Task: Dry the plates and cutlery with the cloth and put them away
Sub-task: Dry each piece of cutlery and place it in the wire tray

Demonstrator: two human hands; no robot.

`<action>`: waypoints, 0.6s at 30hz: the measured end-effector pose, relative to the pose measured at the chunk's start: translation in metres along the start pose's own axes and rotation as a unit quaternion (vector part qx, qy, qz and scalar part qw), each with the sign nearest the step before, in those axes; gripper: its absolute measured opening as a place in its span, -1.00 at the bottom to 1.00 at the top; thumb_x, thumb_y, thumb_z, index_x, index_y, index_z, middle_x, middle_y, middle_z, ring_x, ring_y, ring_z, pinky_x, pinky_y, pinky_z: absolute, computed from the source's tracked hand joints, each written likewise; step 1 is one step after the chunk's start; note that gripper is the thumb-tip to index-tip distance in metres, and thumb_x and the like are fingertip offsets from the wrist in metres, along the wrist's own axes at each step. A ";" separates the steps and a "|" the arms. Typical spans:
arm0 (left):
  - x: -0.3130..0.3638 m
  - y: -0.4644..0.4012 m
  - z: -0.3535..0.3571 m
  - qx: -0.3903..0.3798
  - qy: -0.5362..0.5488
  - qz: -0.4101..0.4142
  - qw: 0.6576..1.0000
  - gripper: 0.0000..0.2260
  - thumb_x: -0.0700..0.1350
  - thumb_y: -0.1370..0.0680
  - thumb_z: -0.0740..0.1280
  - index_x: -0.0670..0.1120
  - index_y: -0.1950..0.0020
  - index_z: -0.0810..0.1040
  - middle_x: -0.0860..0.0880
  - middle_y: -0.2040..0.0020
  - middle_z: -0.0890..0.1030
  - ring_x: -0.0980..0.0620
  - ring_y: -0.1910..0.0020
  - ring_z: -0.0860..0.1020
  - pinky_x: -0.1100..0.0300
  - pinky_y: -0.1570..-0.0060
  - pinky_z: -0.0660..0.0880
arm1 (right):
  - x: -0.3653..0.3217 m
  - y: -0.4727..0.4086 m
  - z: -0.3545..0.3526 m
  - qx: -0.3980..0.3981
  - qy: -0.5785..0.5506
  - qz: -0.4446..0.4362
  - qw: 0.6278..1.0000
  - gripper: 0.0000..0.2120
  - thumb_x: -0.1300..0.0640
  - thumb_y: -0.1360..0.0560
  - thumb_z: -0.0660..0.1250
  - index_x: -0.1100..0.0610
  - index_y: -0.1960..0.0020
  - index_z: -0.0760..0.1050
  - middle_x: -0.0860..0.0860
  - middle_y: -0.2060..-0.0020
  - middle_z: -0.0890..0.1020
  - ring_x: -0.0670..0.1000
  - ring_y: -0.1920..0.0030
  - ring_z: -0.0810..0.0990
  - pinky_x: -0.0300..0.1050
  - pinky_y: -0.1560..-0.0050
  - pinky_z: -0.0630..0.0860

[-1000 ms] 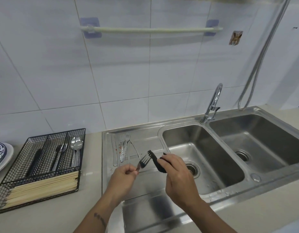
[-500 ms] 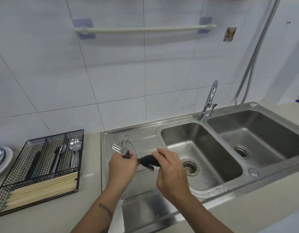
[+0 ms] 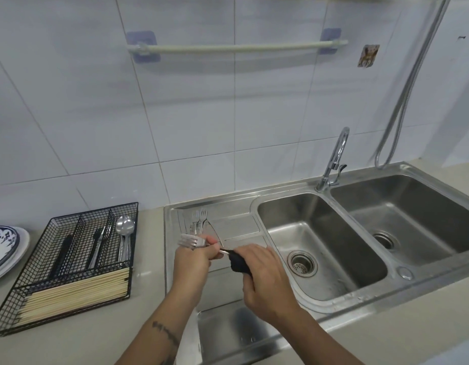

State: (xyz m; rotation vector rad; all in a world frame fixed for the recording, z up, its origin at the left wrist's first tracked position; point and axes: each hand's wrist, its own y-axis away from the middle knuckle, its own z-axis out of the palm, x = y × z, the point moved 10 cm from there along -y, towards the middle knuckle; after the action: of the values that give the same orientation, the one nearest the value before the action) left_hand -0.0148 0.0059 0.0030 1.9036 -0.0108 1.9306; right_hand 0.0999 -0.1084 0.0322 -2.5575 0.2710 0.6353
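Presently the fork (image 3: 192, 242) is pinched near its tines by the left hand (image 3: 192, 262) above the drainboard (image 3: 236, 227); its handle is clamped in the cloth (image 3: 238, 263) by the right hand (image 3: 265, 280). Light, stiff, slippery when wet: the neck is judged the best hold.

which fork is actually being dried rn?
The fork gripped by the left hand, its handle in the black cloth. The other forks lie untouched on the drainboard.

cutlery tray (image 3: 70, 262) sits on the table (image 3: 144, 325) at 9 o'clock of the sink (image 3: 320, 248), plates (image 3: 7, 248) further out at 9.
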 end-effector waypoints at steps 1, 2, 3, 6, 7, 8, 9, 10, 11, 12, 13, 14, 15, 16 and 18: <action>-0.006 0.000 -0.001 0.000 0.022 -0.018 1.000 -0.79 -0.40 -0.50 0.37 -0.11 0.20 0.59 -0.09 0.28 0.64 -0.05 0.27 0.65 0.18 0.29 0.39 | 0.004 0.001 -0.002 0.006 0.009 0.001 1.000 -0.59 0.19 -0.39 0.15 0.00 -0.22 0.46 -0.14 -0.06 0.55 -0.06 -0.11 0.48 -0.06 -0.25 0.37; -0.013 0.000 -0.001 -0.003 0.045 -0.037 0.998 -0.81 -0.39 -0.52 0.36 -0.12 0.18 0.58 -0.09 0.27 0.65 -0.06 0.27 0.66 0.18 0.29 0.41 | 0.010 0.001 -0.003 0.010 0.016 0.009 1.000 -0.61 0.18 -0.39 0.14 0.00 -0.17 0.48 -0.14 -0.01 0.55 -0.05 -0.03 0.49 -0.10 -0.15 0.41; -0.019 0.002 0.001 -0.011 0.065 -0.053 0.996 -0.85 -0.36 -0.55 0.34 -0.13 0.13 0.58 -0.10 0.25 0.68 -0.08 0.26 0.67 0.18 0.28 0.45 | 0.016 0.002 -0.005 0.012 0.022 0.020 0.999 -0.63 0.18 -0.38 0.13 0.01 -0.14 0.48 -0.13 0.03 0.55 -0.04 0.03 0.48 -0.12 -0.06 0.43; -0.024 0.005 0.004 -0.028 0.087 -0.064 0.994 -0.89 -0.25 -0.61 0.29 -0.18 0.06 0.60 -0.14 0.18 0.71 -0.13 0.18 0.69 0.12 0.21 0.54 | 0.027 0.004 -0.007 0.022 0.039 0.032 0.998 -0.65 0.22 -0.37 0.14 0.02 -0.11 0.49 -0.11 0.07 0.53 -0.01 0.08 0.45 -0.13 0.05 0.44; -0.024 0.005 0.002 -0.024 0.085 -0.061 0.994 -0.86 -0.23 -0.62 0.29 -0.20 0.08 0.62 -0.15 0.17 0.71 -0.14 0.17 0.70 0.11 0.18 0.55 | 0.027 0.004 -0.008 0.027 0.047 0.032 0.998 -0.65 0.23 -0.37 0.14 0.03 -0.11 0.49 -0.11 0.07 0.54 0.00 0.08 0.45 -0.14 0.06 0.44; -0.025 0.003 -0.001 -0.011 0.077 -0.056 0.995 -0.83 -0.22 -0.62 0.29 -0.21 0.09 0.64 -0.16 0.17 0.71 -0.14 0.17 0.70 0.10 0.17 0.56 | 0.026 0.003 -0.010 0.034 0.055 0.033 0.997 -0.65 0.25 -0.37 0.16 0.04 -0.11 0.49 -0.10 0.07 0.54 0.00 0.08 0.45 -0.15 0.06 0.44; -0.025 0.003 -0.004 0.004 0.072 -0.050 0.996 -0.82 -0.21 -0.62 0.30 -0.21 0.10 0.65 -0.17 0.17 0.71 -0.13 0.17 0.70 0.09 0.17 0.56 | 0.025 0.002 -0.012 0.042 0.063 0.033 0.997 -0.65 0.26 -0.37 0.17 0.04 -0.11 0.50 -0.09 0.07 0.55 0.01 0.08 0.46 -0.15 0.06 0.45; -0.024 0.002 -0.006 0.018 0.068 -0.044 0.997 -0.83 -0.21 -0.61 0.31 -0.22 0.09 0.67 -0.18 0.18 0.72 -0.12 0.18 0.71 0.09 0.17 0.56 | 0.022 0.001 -0.013 0.050 0.071 0.029 0.996 -0.64 0.27 -0.36 0.19 0.06 -0.11 0.51 -0.08 0.06 0.55 0.02 0.07 0.47 -0.16 0.05 0.44; -0.024 0.002 -0.006 0.026 0.065 -0.039 0.997 -0.84 -0.21 -0.60 0.33 -0.23 0.07 0.67 -0.18 0.20 0.72 -0.10 0.21 0.70 0.10 0.17 0.56 | 0.016 0.000 -0.013 0.054 0.077 0.018 0.995 -0.63 0.28 -0.36 0.18 0.07 -0.11 0.52 -0.07 0.05 0.56 0.03 0.06 0.48 -0.17 0.03 0.44; -0.023 0.003 -0.003 0.027 0.065 -0.036 0.997 -0.86 -0.22 -0.60 0.33 -0.22 0.05 0.67 -0.18 0.22 0.71 -0.08 0.25 0.70 0.10 0.19 0.56 | 0.008 -0.002 -0.012 0.054 0.079 0.002 0.995 -0.62 0.27 -0.37 0.16 0.09 -0.13 0.53 -0.05 0.04 0.56 0.04 0.03 0.50 -0.17 -0.01 0.44; -0.022 0.004 0.001 0.025 0.069 -0.036 0.997 -0.88 -0.23 -0.59 0.34 -0.21 0.04 0.67 -0.17 0.24 0.71 -0.05 0.28 0.69 0.11 0.20 0.56 | -0.002 -0.003 -0.009 0.052 0.075 -0.018 0.996 -0.61 0.26 -0.38 0.12 0.12 -0.14 0.53 -0.03 0.00 0.57 0.04 -0.01 0.51 -0.15 -0.06 0.44; -0.022 0.004 0.004 0.022 0.074 -0.039 0.996 -0.89 -0.24 -0.59 0.34 -0.18 0.04 0.67 -0.15 0.25 0.71 -0.01 0.32 0.68 0.12 0.21 0.55 | -0.012 -0.004 -0.006 0.049 0.069 -0.042 0.996 -0.60 0.24 -0.40 0.11 0.15 -0.17 0.54 -0.01 -0.04 0.58 0.05 -0.07 0.52 -0.13 -0.14 0.45; -0.020 0.005 0.005 0.022 0.082 -0.042 0.995 -0.90 -0.25 -0.58 0.34 -0.17 0.04 0.66 -0.14 0.26 0.71 0.01 0.35 0.67 0.13 0.22 0.54 | -0.019 -0.003 -0.002 0.047 0.067 -0.067 0.994 -0.59 0.24 -0.42 0.10 0.17 -0.20 0.54 0.02 -0.10 0.58 0.06 -0.13 0.51 -0.10 -0.21 0.44; -0.018 0.004 0.004 0.026 0.089 -0.044 0.995 -0.90 -0.26 -0.58 0.33 -0.17 0.04 0.65 -0.13 0.27 0.70 0.02 0.37 0.66 0.13 0.23 0.52 | -0.023 -0.001 0.002 0.047 0.072 -0.086 0.993 -0.58 0.24 -0.44 0.11 0.18 -0.24 0.53 0.04 -0.15 0.58 0.07 -0.20 0.50 -0.06 -0.28 0.43; -0.014 0.003 -0.005 0.042 0.087 -0.037 0.995 -0.89 -0.27 -0.59 0.32 -0.19 0.03 0.64 -0.14 0.25 0.68 0.00 0.36 0.64 0.17 0.26 0.48 | -0.016 0.004 0.003 0.055 0.094 -0.097 0.989 -0.55 0.24 -0.44 0.14 0.18 -0.29 0.51 0.06 -0.22 0.58 0.10 -0.28 0.49 0.04 -0.35 0.41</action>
State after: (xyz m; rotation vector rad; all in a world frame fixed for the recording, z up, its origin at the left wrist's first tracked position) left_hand -0.0203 0.0009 -0.0102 1.7537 0.1923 2.0685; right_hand 0.0841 -0.1090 0.0359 -2.5000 0.1142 0.2996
